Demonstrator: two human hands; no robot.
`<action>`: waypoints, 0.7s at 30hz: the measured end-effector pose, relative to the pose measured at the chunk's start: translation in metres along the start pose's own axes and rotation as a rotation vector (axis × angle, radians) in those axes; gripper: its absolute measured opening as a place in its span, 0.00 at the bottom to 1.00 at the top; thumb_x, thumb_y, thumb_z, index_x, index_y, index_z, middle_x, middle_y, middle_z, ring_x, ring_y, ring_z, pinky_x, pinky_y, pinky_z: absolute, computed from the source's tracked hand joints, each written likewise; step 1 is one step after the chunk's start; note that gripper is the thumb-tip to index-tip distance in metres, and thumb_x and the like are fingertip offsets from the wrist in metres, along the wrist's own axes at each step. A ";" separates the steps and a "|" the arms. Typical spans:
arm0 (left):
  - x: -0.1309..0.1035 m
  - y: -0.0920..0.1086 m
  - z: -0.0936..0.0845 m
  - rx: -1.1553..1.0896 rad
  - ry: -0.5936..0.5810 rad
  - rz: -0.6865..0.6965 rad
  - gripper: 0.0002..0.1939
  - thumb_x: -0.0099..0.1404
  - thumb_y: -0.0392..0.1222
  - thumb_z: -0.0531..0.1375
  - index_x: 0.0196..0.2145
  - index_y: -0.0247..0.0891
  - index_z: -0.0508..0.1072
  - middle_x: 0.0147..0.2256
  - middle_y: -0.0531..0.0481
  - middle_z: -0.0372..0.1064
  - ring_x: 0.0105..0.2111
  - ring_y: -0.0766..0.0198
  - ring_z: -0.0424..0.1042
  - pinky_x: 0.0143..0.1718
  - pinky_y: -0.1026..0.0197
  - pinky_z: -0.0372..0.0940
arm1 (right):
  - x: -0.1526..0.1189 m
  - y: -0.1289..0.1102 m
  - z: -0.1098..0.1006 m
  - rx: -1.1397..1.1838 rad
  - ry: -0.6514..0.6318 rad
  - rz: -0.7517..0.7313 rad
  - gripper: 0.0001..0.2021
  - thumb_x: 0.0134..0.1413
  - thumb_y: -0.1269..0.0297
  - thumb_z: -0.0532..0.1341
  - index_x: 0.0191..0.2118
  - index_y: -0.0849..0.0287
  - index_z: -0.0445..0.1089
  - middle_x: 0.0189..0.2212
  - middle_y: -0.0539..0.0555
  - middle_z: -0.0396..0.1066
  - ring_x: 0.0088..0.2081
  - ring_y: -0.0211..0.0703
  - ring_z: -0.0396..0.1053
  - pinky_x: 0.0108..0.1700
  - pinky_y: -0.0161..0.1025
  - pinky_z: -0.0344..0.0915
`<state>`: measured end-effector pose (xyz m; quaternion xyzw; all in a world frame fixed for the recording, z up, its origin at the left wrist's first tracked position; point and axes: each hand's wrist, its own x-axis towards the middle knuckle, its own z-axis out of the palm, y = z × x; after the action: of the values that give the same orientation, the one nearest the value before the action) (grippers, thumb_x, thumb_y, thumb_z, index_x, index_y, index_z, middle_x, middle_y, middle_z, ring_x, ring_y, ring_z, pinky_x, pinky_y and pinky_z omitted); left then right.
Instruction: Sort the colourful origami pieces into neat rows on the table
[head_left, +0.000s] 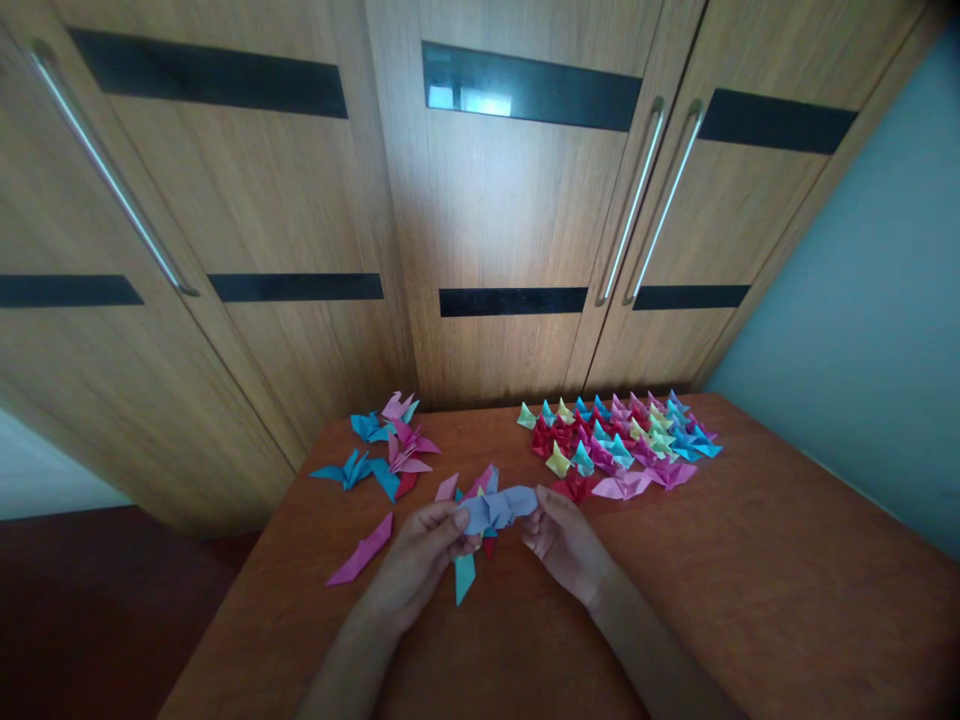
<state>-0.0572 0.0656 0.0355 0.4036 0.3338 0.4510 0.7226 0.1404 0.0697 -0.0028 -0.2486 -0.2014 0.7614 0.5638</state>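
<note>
The lavender folded paper [499,508] is located at lower center of the frame, held raised in front of a small pile of coloured pieces, of which a teal strip [465,578] projects below. The two-ended grip appears intended to keep the paper level and its creases accessible to both thumbs.

On the desk [750,610], right of center, finished-looking folded pieces [619,450] stand in close rows; this spacing probably saves surface and keeps them apart from the rest. Left of center, a looser cluster of winged pieces [409,445] lies with points in several directions, apparently set down without alignment. A magenta strip [361,550] lies alone, nearer the lower left, separate from the cluster.

Left hand [424,555]: fingers curled, thumb on top, pinching the left end of the lavender paper. Right hand [570,545]: thumb and forefinger pinch the right end; the remaining fingers curl below. Exact fingertip pressure cannot be told at this size.
</note>
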 end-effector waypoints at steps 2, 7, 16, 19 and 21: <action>0.000 0.001 0.001 -0.003 -0.009 0.002 0.10 0.57 0.43 0.65 0.25 0.34 0.75 0.23 0.52 0.69 0.25 0.70 0.65 0.30 0.68 0.62 | 0.000 0.000 0.001 -0.008 -0.009 -0.008 0.12 0.49 0.60 0.66 0.23 0.61 0.68 0.17 0.46 0.65 0.20 0.29 0.60 0.23 0.28 0.55; 0.001 0.002 0.001 0.059 0.037 -0.036 0.11 0.57 0.45 0.65 0.27 0.34 0.75 0.25 0.49 0.73 0.26 0.69 0.68 0.31 0.67 0.62 | 0.004 -0.002 0.000 -0.082 0.118 -0.065 0.14 0.43 0.58 0.69 0.23 0.60 0.66 0.18 0.44 0.63 0.20 0.28 0.57 0.22 0.28 0.52; 0.008 0.000 -0.004 0.336 0.246 -0.059 0.14 0.57 0.50 0.62 0.32 0.35 0.75 0.30 0.46 0.77 0.29 0.65 0.71 0.31 0.66 0.60 | 0.001 0.001 0.004 -0.776 0.266 -0.440 0.12 0.50 0.54 0.64 0.26 0.57 0.69 0.19 0.47 0.62 0.22 0.35 0.57 0.24 0.33 0.53; 0.008 0.000 0.001 0.405 0.175 -0.042 0.16 0.57 0.52 0.61 0.32 0.35 0.76 0.31 0.46 0.77 0.29 0.62 0.72 0.30 0.65 0.60 | -0.002 0.005 0.008 -0.948 0.197 -0.530 0.08 0.48 0.57 0.65 0.32 0.55 0.72 0.25 0.49 0.68 0.27 0.39 0.62 0.30 0.35 0.58; 0.007 -0.001 0.005 0.432 0.106 -0.038 0.16 0.58 0.52 0.61 0.33 0.35 0.76 0.31 0.45 0.77 0.29 0.62 0.72 0.30 0.64 0.60 | -0.004 0.007 0.010 -1.046 0.175 -0.575 0.07 0.48 0.58 0.65 0.33 0.54 0.72 0.27 0.50 0.69 0.28 0.41 0.63 0.31 0.36 0.58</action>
<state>-0.0496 0.0703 0.0359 0.5182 0.4678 0.3760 0.6094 0.1298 0.0638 0.0015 -0.4902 -0.5611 0.3552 0.5646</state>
